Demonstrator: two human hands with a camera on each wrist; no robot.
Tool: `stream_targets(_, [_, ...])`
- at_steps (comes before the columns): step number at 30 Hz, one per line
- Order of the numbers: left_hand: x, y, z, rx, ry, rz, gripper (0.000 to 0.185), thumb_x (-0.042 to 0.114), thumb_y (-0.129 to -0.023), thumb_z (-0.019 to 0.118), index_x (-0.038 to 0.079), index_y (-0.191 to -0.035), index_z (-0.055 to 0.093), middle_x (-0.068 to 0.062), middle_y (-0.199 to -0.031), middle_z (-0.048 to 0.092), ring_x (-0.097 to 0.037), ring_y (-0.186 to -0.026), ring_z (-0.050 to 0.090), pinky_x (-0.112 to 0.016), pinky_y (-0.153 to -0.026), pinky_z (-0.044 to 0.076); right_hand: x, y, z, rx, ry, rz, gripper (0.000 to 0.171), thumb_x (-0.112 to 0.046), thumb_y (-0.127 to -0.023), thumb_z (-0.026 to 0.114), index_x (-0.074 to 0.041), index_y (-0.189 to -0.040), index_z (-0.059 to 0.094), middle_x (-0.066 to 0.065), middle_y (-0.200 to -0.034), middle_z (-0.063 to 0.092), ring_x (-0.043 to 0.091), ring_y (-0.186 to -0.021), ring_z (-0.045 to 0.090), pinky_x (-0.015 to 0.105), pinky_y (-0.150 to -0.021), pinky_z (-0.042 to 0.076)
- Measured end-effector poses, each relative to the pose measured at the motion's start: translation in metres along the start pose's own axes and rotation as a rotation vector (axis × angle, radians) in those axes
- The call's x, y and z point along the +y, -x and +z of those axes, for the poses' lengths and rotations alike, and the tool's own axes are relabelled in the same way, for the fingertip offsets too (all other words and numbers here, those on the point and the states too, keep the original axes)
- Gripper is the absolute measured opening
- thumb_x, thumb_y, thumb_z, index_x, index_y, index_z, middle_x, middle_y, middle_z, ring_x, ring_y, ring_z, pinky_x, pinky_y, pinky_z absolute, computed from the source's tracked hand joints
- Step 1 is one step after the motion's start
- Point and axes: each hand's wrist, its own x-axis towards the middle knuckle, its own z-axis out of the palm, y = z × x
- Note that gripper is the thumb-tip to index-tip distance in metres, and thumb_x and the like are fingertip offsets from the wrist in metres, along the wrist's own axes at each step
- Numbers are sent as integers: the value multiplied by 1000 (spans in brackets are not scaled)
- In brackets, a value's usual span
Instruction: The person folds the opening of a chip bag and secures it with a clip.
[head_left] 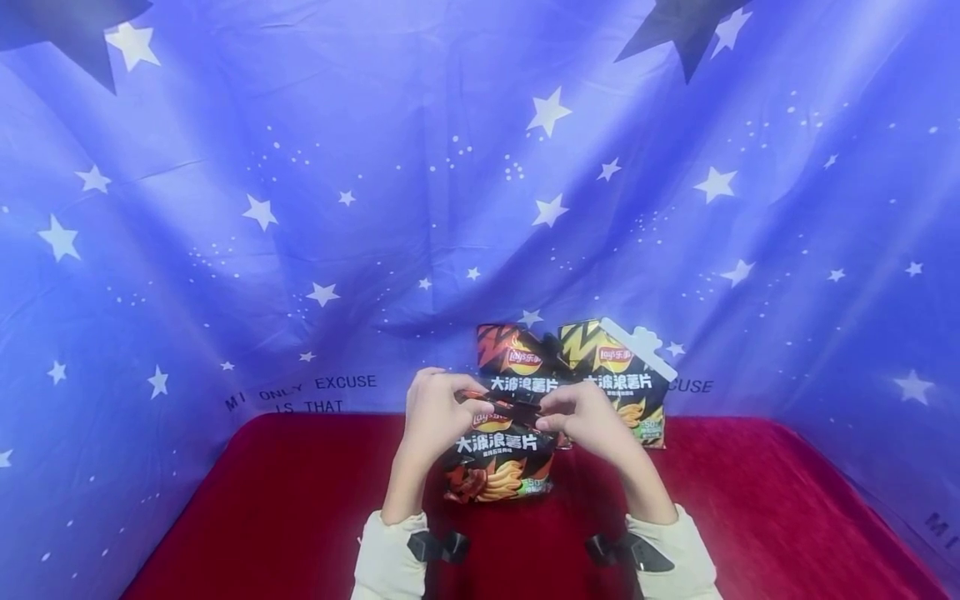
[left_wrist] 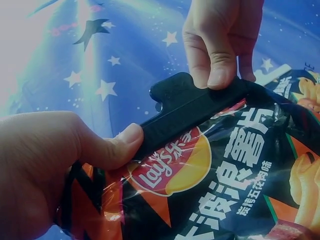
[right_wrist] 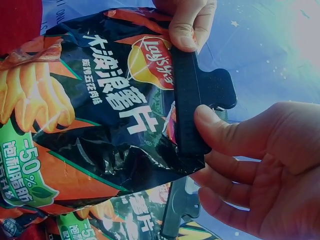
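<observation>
Black plastic is what I have under my fingertips: a long bag clip (head_left: 517, 406) sitting across the top edge of a Lay's chip bag (head_left: 498, 458), black and orange with wavy chips printed on the front. The bag stands upright on the red velvet surface (head_left: 285, 508), right in front of me, between my forearms.

My left hand (head_left: 435, 417) pinches the left end of the clip and the bag top, thumb (left_wrist: 125, 142) pressed on the front face and the other fingers curled behind it. My right hand (head_left: 588, 421) pinches the right end the same way, thumb (right_wrist: 215, 132) on the front and the rest of the fingers curled behind the bag. Both hands are clamped on the clip, so the bag top is squeezed between them. In the left wrist view the clip's tab (left_wrist: 172, 90) sticks up past the bag's edge.

Just behind this bag stand two more Lay's bags, leaning against the backdrop: a red-topped bag (head_left: 517, 358) on the left with a black clip, and a yellow-topped bag (head_left: 626, 379) on the right with a white clip (head_left: 637, 346) along its top. They touch each other.

Behind everything hangs a blue cloth backdrop (head_left: 300, 208) printed with white stars and some dark lettering near the surface.
</observation>
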Motion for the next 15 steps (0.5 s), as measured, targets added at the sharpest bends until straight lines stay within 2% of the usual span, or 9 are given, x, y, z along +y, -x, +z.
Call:
stream_targets(5, [-1, -1, -4, -57, 27, -11, 15, 24, -75, 90, 19, -88, 83, 6, -82, 79, -23, -95, 70, -45, -109, 43, 2, 0, -3, -45, -10, -22, 18, 1, -84, 77, 8, -100, 74, 20, -89, 75, 18, -58, 66, 29, -53, 57])
stream_targets(9, [-3, -1, -10, -113, 56, -1, 20, 25, -77, 90, 17, -93, 83, 3, -86, 80, -22, -94, 72, -50, -113, 40, 5, 1, -7, -111, -8, -19, 23, -4, -84, 79, 7, -104, 74, 18, -90, 76, 22, -67, 69, 28, -58, 58])
stream_targets(13, [-8, -1, -14, -110, 59, 13, 26, 29, -76, 90, 19, -99, 83, 4, -89, 80, -17, -89, 74, -49, -111, 40, 10, 1, -9, -143, 18, 12, 21, -3, -84, 79, 5, -104, 75, 14, -88, 76, 21, -70, 70, 28, -60, 56])
stream_targets(15, [-12, -1, -17, -98, 80, -2, 30, 31, -74, 91, 20, -101, 82, 5, -93, 80, -14, -89, 74, -43, -105, 46, 11, 0, -9, -144, 22, 24, 19, -1, -85, 77, 6, -103, 75, 14, -88, 76, 25, -71, 71, 28, -60, 57])
